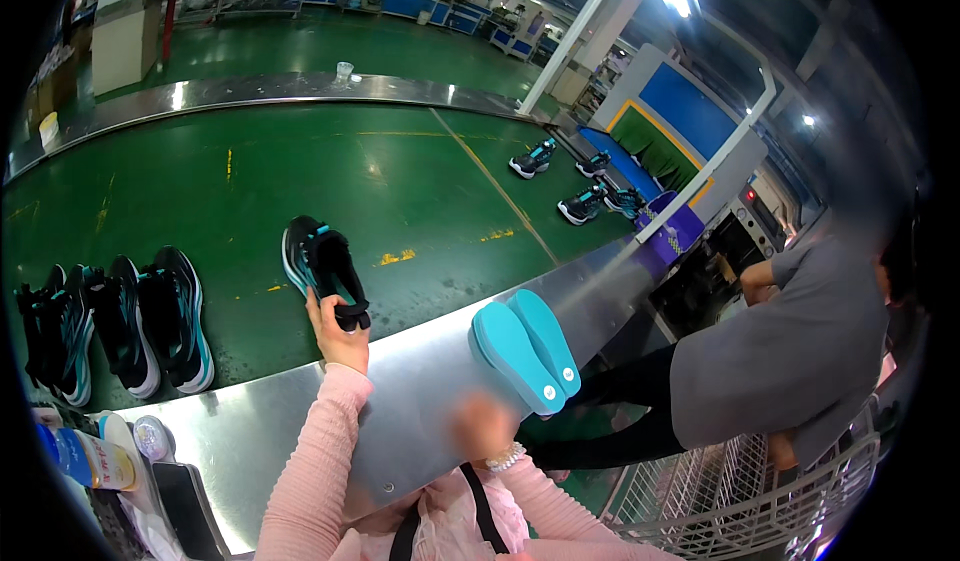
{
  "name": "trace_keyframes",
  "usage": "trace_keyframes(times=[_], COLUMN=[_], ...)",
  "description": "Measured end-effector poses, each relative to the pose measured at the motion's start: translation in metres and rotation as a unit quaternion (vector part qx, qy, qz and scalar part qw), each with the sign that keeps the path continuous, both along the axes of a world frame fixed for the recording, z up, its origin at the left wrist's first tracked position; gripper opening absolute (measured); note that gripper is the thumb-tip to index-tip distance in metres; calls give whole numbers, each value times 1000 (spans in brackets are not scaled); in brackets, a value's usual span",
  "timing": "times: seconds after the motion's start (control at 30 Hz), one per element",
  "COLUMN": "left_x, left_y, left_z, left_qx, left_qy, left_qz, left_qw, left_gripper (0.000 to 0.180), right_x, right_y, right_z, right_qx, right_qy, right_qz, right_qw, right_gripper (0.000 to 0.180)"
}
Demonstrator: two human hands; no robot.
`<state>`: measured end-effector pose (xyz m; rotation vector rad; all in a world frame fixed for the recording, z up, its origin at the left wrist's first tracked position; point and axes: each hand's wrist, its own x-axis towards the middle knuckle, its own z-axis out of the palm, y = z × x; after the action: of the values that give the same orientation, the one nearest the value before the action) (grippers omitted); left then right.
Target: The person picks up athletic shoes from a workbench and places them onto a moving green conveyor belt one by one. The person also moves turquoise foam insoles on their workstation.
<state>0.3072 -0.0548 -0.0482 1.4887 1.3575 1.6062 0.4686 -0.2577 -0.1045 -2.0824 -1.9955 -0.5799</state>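
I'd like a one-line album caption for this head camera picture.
Left hand grips a black and teal shoe on a green conveyor belt; blurred right hand nears two teal insoles.

Black sneaker (322,266) with teal trim: on the green conveyor belt (300,176), toe pointing away, heel gripped. Pair of teal insoles (527,346): stacked side by side, undersides up, on the steel surface (420,381) edge.
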Motion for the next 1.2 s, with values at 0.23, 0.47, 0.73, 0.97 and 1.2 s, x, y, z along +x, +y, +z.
trace_keyframes(times=[0.23, 0.47, 0.73, 0.97, 1.2], left_x=[6, 16, 22, 31, 36], left_y=[2, -2, -4, -2, -2], left_z=[-1, 3, 0, 3, 4], left_qx=[-16, -16, -16, 6, -12], left_qy=[28, 45, 89, 122, 113], left_qz=[-78, -73, -53, -19, -11], left_qw=[996, 996, 994, 992, 993], left_gripper=[40, 43, 48, 44, 43], right_x=[21, 127, 224, 216, 237], right_y=[48, 145, 219, 255, 263], right_z=[130, 169, 127, 95, 103], right_qx=[20, 69, -16, -178, 27], right_qy=[532, 254, 164, 174, 141], right_qz=[15, -43, -73, -92, -226], right_qw=[847, 964, 984, 964, 963], right_gripper=[29, 37, 33, 24, 24])
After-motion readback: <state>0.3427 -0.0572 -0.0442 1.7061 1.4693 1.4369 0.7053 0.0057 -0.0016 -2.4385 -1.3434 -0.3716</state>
